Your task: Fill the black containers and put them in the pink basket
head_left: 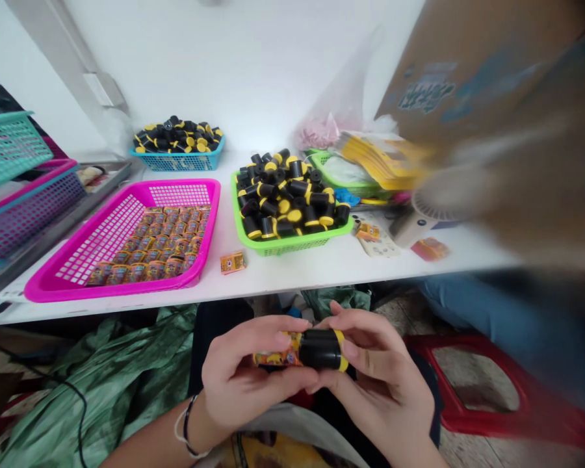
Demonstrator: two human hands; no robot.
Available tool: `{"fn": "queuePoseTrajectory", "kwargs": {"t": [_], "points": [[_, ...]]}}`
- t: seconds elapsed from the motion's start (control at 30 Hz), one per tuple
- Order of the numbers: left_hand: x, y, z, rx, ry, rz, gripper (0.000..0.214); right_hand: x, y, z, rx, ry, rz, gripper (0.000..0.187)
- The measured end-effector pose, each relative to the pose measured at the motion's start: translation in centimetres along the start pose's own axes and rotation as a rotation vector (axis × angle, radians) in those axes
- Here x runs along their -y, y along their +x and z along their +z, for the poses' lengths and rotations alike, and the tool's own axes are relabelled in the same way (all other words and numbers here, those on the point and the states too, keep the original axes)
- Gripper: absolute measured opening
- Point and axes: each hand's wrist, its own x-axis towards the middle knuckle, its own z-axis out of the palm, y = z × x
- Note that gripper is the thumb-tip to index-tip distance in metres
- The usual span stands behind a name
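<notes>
Low over my lap, in front of the table edge, both my hands are closed around one small cylinder. My left hand [241,367] grips its left end, a colourful printed sleeve [279,357]. The fingers of my right hand [383,370] hold the right end, a black canister [320,351] with a yellow cap. Canister and sleeve lie end to end and touch; whether one sits inside the other I cannot tell. Beyond them, a green basket [292,246] is heaped with similar black and yellow canisters. Wrapped canisters [156,247] stand in rows inside a pink basket [208,240].
A small stack of printed sleeves [233,262] lies on the white table [273,276] between the baskets. Behind is a blue basket [180,160] of canisters. A handheld fan [414,221] and yellow packets [385,159] are at right, near a red stool [492,422] and a blurred person [472,305].
</notes>
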Motion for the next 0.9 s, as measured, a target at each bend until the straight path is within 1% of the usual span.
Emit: {"fn": "queuePoseTrajectory", "kwargs": {"t": [0.07, 0.17, 0.23, 0.33, 0.4, 0.47, 0.57, 0.7, 0.77, 0.83, 0.9], "points": [[-0.1, 0.3, -0.1, 0.018, -0.021, 0.046, 0.061, 0.1, -0.1, 0.3, -0.016, 0.101, 0.086, 0.049], [-0.2, 0.7, -0.2, 0.092, -0.040, 0.089, 0.064, 0.2, -0.2, 0.6, -0.004, 0.270, 0.225, 0.046], [-0.3, 0.8, -0.3, 0.137, -0.023, 0.033, 0.066, 0.1, -0.3, 0.6, -0.010, 0.319, 0.279, 0.043], [-0.3, 0.4, -0.6, 0.158, 0.024, -0.111, 0.069, 0.1, -0.1, 0.6, -0.043, 0.391, 0.362, 0.036], [-0.2, 0.2, -0.8, 0.177, 0.067, -0.158, 0.070, 0.3, 0.1, 0.6, -0.034, 0.440, 0.435, 0.031], [-0.2, 0.1, -0.9, 0.234, 0.110, -0.179, 0.071, 0.5, 0.3, 0.8, -0.040, 0.419, 0.478, 0.028], [-0.3, 0.2, -1.1, 0.303, 0.166, -0.198, 0.072, 0.6, 0.6, 1.0, -0.043, 0.337, 0.482, 0.025], [-0.3, 0.2, -1.2, 0.300, 0.163, -0.268, 0.075, 0.2, 0.9, 0.6, 0.002, 0.314, 0.507, 0.010], [-0.2, 0.1, -1.2, 0.308, 0.136, -0.289, 0.076, 0.1, 1.0, 0.4, 0.006, 0.280, 0.475, 0.007], [0.0, 0.2, -1.2, 0.301, 0.135, -0.268, 0.080, 0.1, 1.1, 0.3, 0.017, 0.240, 0.413, 0.004], [0.1, 0.2, -1.3, 0.279, 0.153, -0.241, 0.082, 0.1, 1.1, 0.4, 0.018, 0.232, 0.371, 0.007]]}}
